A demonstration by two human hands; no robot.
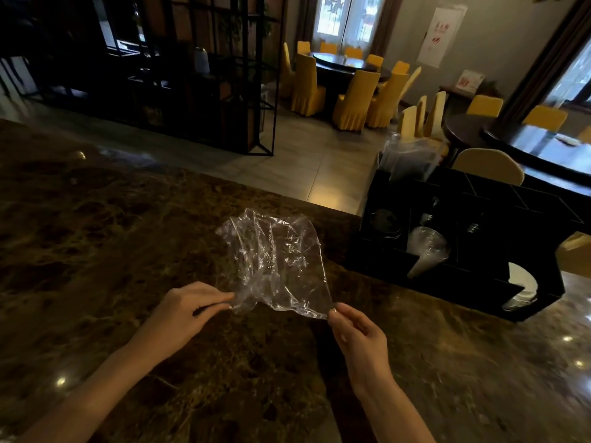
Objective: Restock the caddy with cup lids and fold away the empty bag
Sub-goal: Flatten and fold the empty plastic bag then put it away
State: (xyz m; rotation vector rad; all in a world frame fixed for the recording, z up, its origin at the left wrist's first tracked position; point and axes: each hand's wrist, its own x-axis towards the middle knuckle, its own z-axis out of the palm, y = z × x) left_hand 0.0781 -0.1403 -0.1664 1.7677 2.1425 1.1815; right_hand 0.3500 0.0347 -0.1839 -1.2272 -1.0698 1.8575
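- Right now you hold the empty bag [276,263], a crumpled clear plastic sheet, by its near edge above the dark marble counter [96,251].
- Your left hand [184,311] pinches the bag's near left corner between thumb and fingertips — the fingers reach forward, gathered on the plastic.
- Your right hand [358,330] pinches the near right corner the same way, with the other fingers loosely curled beneath.
- The bag spreads away from you between the two hands, wrinkled and slack; whether its far edge touches the counter you cannot tell.
- The black caddy [463,282] stands on the counter to your right, well apart from the bag.
- In it, a stack of clear cup lids [427,247] leans in a middle compartment, a dark round lid [385,220] sits in the compartment to its left, and a white stack [521,286] shows through a cut-out in the front right.
- A clear plastic sleeve [409,161] rises from the caddy's far left corner.
- Beyond the counter — yellow-covered chairs [351,97] ring a dark round table [348,67].
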